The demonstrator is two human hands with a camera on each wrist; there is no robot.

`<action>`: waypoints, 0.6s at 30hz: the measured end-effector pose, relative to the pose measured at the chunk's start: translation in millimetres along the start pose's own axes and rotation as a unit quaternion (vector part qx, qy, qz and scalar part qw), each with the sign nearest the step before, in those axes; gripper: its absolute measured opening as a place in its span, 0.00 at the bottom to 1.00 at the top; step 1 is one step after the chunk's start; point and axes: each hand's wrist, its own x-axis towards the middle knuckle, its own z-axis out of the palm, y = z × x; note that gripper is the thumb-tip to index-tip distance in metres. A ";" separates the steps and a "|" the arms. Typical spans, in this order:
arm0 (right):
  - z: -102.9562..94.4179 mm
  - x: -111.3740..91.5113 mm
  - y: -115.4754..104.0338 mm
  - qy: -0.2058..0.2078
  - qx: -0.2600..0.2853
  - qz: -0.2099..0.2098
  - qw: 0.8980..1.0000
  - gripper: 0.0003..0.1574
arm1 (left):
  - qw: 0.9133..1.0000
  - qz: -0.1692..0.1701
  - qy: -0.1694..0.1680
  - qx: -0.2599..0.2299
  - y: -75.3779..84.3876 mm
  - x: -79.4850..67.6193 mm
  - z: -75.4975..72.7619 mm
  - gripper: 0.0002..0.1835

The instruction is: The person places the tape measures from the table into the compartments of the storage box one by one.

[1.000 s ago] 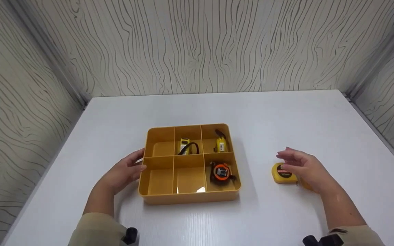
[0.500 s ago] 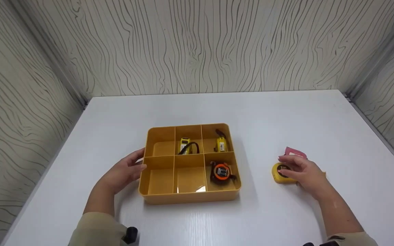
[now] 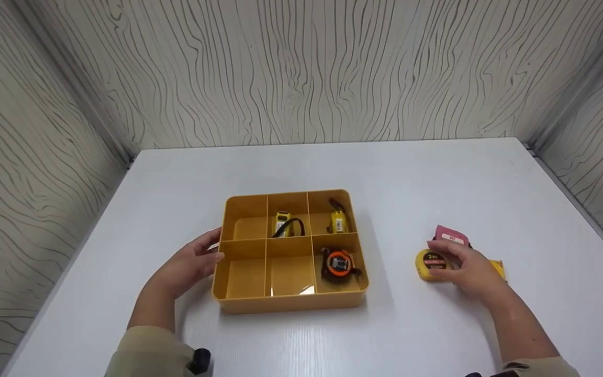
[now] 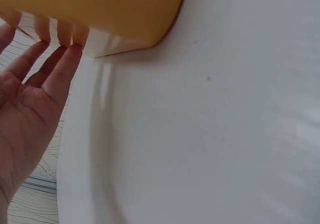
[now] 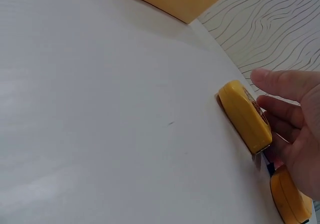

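Note:
A yellow six-compartment box [image 3: 291,305] stands left of centre on the table. Straight fingers of my left hand [image 3: 189,264] touch its left wall, seen too in the left wrist view, where the hand [image 4: 32,98] meets the wall from outside. My right hand [image 3: 470,271] hovers at a yellow tape measure [image 3: 428,266], thumb and index finger spread over its face. In the right wrist view that tape measure [image 5: 245,116] lies on the table beside the parted, loosely bent fingers. Behind it is a pink tape measure [image 3: 450,234]; another yellow tape measure [image 3: 498,267] is partly hidden by the hand.
Inside the box, one yellow tape measure [image 3: 281,223] lies in the back middle compartment and another yellow tape measure [image 3: 338,222] in the back right. An orange-and-black tape measure [image 3: 339,263] sits front right. Patterned panels [image 3: 301,73] wall the white table [image 3: 301,167].
My right hand has lowered and shifted slightly over the yellow tape measure, uncovering the pink one and part of the other yellow one. The left hand and box have stayed put.

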 end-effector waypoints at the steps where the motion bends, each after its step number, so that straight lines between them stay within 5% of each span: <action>1: 0.3 -0.2 0.1 0.001 -0.007 0.000 1.000 0.45 | 1.000 -0.001 -0.001 0.000 0.1 -0.2 -0.1 0.36; 10: 5.0 -1.6 0.1 0.002 -0.081 0.009 0.997 0.51 | 1.000 -0.003 -0.003 0.000 -0.6 0.0 -0.6 0.36; 18: 12.0 -1.0 4.5 0.008 -0.062 0.020 0.998 0.51 | 1.000 -0.008 0.013 0.019 1.3 0.5 1.4 0.38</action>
